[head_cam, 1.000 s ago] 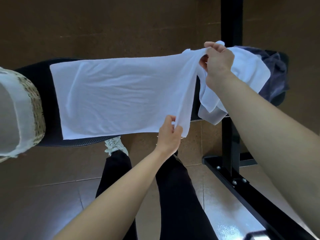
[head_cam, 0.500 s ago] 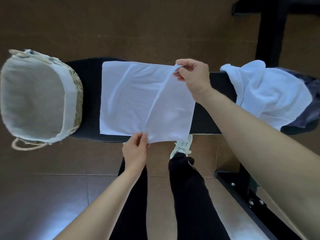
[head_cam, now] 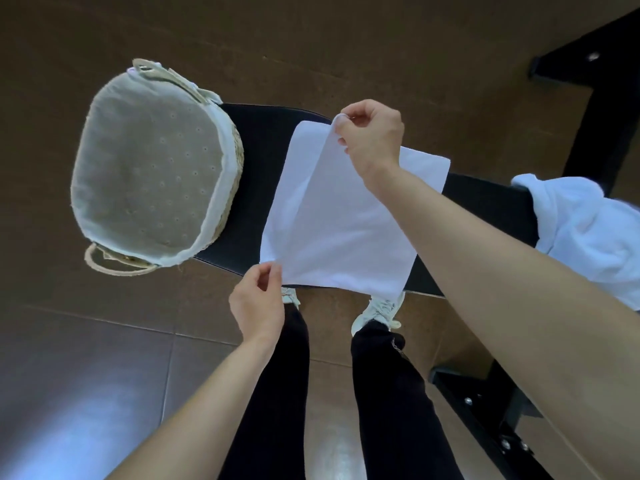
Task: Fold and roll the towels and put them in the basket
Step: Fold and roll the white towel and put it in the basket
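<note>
Folded white towel (head_cam: 339, 220) flat on black padded surface (head_cam: 263, 150), just right of lined wicker basket (head_cam: 227, 157) | left hand (head_cam: 258, 303) fingers pinched on near left corner | right hand (head_cam: 372, 140) fingers pinched on far corner, top layer lifted | heap of white towels (head_cam: 588, 230) at surface's right end

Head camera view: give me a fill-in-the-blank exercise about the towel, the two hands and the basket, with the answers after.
1. The right hand pinches the ____ corner of the white towel.
2. The left hand pinches the towel's ____ corner, at the person's side of the bench.
3. The basket is ____ of towels.
4. The pile of towels not yet folded lies at the bench's ____ end.

Missing words: far; near; empty; right.
</note>
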Demonstrator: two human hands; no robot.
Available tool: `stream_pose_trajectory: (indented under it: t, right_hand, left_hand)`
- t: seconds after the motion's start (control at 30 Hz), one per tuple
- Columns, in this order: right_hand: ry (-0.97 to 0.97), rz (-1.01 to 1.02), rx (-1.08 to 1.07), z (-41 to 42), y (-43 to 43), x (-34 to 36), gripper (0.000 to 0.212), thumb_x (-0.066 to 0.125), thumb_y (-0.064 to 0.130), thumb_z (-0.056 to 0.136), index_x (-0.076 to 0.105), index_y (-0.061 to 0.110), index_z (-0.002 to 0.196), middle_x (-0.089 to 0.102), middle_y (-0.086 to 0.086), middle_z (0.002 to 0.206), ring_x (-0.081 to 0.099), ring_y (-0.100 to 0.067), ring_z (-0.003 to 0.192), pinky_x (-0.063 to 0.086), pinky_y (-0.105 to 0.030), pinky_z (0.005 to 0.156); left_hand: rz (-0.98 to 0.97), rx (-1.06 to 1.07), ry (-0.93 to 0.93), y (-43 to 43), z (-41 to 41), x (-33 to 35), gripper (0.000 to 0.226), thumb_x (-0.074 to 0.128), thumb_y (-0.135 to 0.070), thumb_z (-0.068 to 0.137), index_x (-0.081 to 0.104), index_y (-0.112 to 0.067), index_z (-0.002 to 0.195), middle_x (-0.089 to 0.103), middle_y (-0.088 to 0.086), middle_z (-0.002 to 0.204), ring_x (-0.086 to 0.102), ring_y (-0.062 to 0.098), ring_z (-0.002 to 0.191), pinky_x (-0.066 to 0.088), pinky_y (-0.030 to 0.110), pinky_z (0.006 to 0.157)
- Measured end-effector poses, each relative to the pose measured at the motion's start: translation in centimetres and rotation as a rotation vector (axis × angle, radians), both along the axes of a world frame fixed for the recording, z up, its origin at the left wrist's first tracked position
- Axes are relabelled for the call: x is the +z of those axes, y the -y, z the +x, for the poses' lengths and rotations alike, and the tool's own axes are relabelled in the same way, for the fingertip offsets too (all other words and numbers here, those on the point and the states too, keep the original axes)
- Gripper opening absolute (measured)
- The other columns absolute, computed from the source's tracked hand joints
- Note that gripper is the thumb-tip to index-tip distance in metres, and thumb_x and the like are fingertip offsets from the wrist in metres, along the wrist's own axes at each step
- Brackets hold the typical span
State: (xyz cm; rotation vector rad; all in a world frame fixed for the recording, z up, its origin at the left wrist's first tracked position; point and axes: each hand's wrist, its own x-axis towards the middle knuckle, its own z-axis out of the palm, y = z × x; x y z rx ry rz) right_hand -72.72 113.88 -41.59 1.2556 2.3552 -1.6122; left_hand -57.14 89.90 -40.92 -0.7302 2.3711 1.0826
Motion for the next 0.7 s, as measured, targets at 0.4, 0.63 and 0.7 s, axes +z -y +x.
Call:
stream_pose_trajectory:
  t: [0.4,0.63,0.7]
  right_hand:
    - [0.111,-0.031,0.313,-1.9,3.1,-4.2,0.029,0.064,0.015,0.098,0.074,0.018,0.124,0.074,0.008,0.107,0.069,-0.005,0.102,0.056,-0.022,0.093]
    - [-0.081,-0.306,0.347,0.5,2.6,-3.7,0.072,0.046,-0.006,0.092,0.039,0.024,0.157,0.048,-0.004,0.155,0.05,-0.003,0.136,0.047,-0.024,0.103]
    - [-0.069,-0.231,0.191,2.6,2.0,-3.0,0.068,0.048,-0.002,0.092,0.045,0.029,0.152,0.054,-0.004,0.147,0.062,-0.007,0.107,0.051,-0.024,0.096]
  left_hand:
    - [-0.159,-0.117,0.131,2.6,-2.8,-4.7,0.022,0.051,-0.041,0.105,0.066,-0.025,0.111,0.067,-0.011,0.097,0.063,0.022,0.099,0.047,0.037,0.084]
    - [-0.226,-0.13,0.228,2.5,-3.6,-6.0,0.02,0.037,-0.041,0.109,0.051,-0.026,0.11,0.073,0.001,0.092,0.063,0.028,0.093,0.045,0.042,0.076]
    - [-0.265,-0.151,0.267,2.0,-4.0,-5.5,0.014,0.042,-0.032,0.106,0.05,-0.022,0.113,0.067,0.002,0.096,0.059,0.031,0.093,0.04,0.04,0.075]
